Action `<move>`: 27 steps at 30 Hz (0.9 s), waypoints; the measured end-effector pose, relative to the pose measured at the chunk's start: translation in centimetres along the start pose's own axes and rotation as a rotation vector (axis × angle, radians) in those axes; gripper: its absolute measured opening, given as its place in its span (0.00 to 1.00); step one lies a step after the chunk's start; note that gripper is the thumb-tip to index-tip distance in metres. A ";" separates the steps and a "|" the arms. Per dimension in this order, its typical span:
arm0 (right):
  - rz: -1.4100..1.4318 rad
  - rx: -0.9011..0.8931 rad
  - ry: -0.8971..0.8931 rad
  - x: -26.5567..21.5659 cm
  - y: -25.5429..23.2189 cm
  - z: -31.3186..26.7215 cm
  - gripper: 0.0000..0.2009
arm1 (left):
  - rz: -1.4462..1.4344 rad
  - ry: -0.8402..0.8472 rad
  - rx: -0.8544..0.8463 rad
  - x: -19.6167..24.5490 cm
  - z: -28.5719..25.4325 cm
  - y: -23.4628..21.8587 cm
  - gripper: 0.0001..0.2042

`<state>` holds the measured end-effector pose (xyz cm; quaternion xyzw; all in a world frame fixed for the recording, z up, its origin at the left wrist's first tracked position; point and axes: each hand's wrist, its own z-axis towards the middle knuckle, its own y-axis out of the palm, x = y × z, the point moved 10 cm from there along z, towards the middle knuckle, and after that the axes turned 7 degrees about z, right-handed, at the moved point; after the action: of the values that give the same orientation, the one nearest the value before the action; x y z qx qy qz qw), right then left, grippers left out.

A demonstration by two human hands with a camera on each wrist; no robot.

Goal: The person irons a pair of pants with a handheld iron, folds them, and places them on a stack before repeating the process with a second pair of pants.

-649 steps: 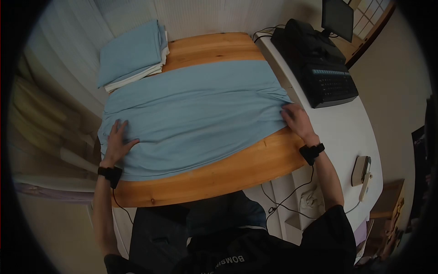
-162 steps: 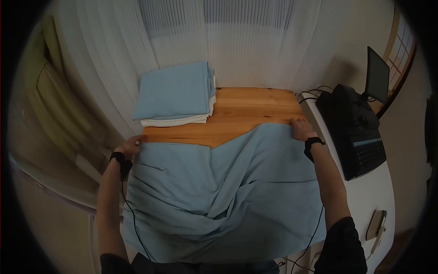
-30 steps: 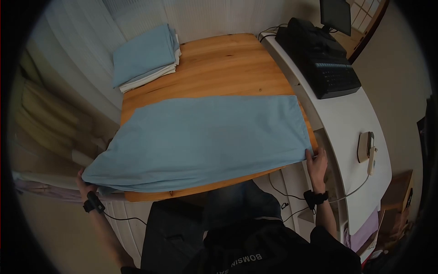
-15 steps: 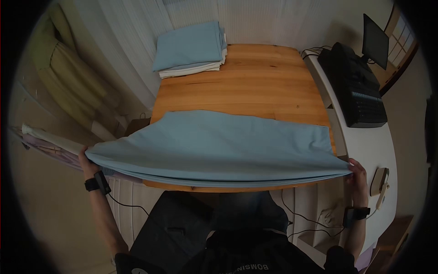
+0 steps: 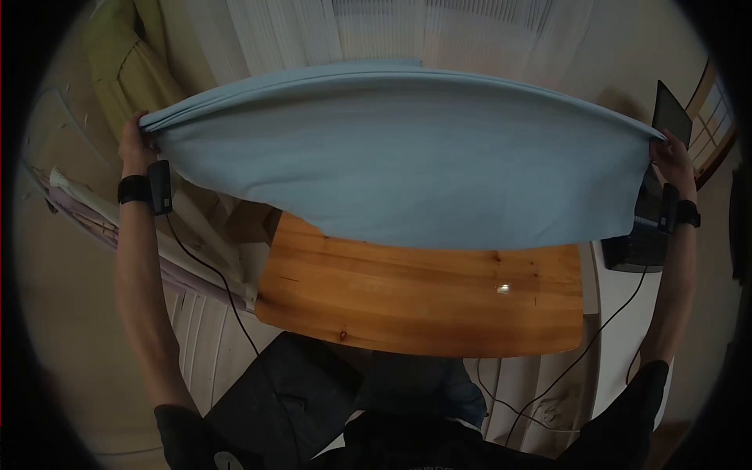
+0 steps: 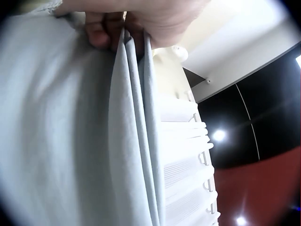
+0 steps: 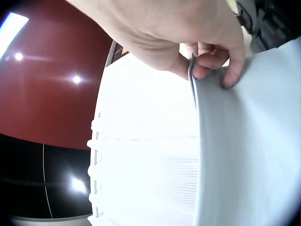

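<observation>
A wide light blue cloth (image 5: 407, 164) is stretched between both hands, raised over the wooden table (image 5: 423, 301). Its doubled top edge bows upward, and the lower part hangs down in front of the table's far half. At the left end, my left hand (image 5: 137, 149) pinches the gathered corner; the left wrist view shows several layered folds (image 6: 134, 136) running down from those fingers. My right hand (image 5: 674, 160) grips the opposite corner. In the right wrist view, thumb and fingers pinch the cloth's edge (image 7: 200, 136), with the fabric falling smoothly beside it.
To the right is a white counter (image 5: 619, 313) with a black cash register (image 5: 633, 252), partly covered by the right arm and cloth, and a monitor (image 5: 674, 113). Sheer curtains (image 5: 470, 35) hang behind. A yellow-green dress (image 5: 129, 70) hangs at left. Cables (image 5: 223, 282) trail from both wrists.
Both hands have lifted the cloth off the table, up and away from the body, spreading wider apart. The folded stack at the back is now largely hidden behind it.
</observation>
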<state>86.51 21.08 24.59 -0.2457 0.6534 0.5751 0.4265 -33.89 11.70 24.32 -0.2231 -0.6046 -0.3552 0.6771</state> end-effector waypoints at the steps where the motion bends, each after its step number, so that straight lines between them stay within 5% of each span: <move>1: 0.013 0.019 0.003 0.3 -0.7 0.8 0.07 | -0.012 -0.017 0.001 0.1 1.0 -0.2 0.11; 4: 0.052 -0.012 -0.036 1.2 -2.1 -1.3 0.05 | -0.150 0.050 -0.059 -0.1 0.6 0.1 0.14; 6: -0.129 0.022 -0.151 4.1 -2.0 -6.2 0.03 | -0.240 0.102 0.123 -1.9 -5.6 0.7 0.17; 12: -0.550 0.177 0.011 20.8 -9.6 -15.8 0.08 | -0.330 -0.094 0.224 -20.6 -10.5 -3.4 0.10; 14: -0.822 0.368 0.143 22.5 -8.3 -18.5 0.05 | -0.360 -0.235 0.187 -26.8 -9.7 -5.5 0.07; 15: -0.924 0.322 0.071 23.2 -10.0 -18.2 0.05 | -0.408 -0.303 0.164 -28.5 -10.4 -5.8 0.08; 19: -1.109 0.269 -0.139 24.8 -11.6 -18.0 0.05 | -0.539 -0.286 0.168 -30.4 -16.0 -4.5 0.06; 22: -1.196 0.237 -0.214 25.2 -11.7 -17.9 0.05 | -0.250 -0.053 0.309 -31.1 -15.6 -7.9 0.07; 25: -1.265 0.212 -0.197 24.5 -10.3 -18.6 0.05 | -0.153 -0.086 0.354 -31.0 -15.0 -9.6 0.12; 27: -1.293 0.208 -0.165 24.6 -10.2 -19.4 0.06 | -0.462 -0.180 0.280 -31.0 -12.6 -9.0 0.14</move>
<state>76.79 4.34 -2.10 -0.5013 0.3916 0.1539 0.7561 -32.77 3.19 -9.21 -0.0141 -0.7402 -0.3919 0.5461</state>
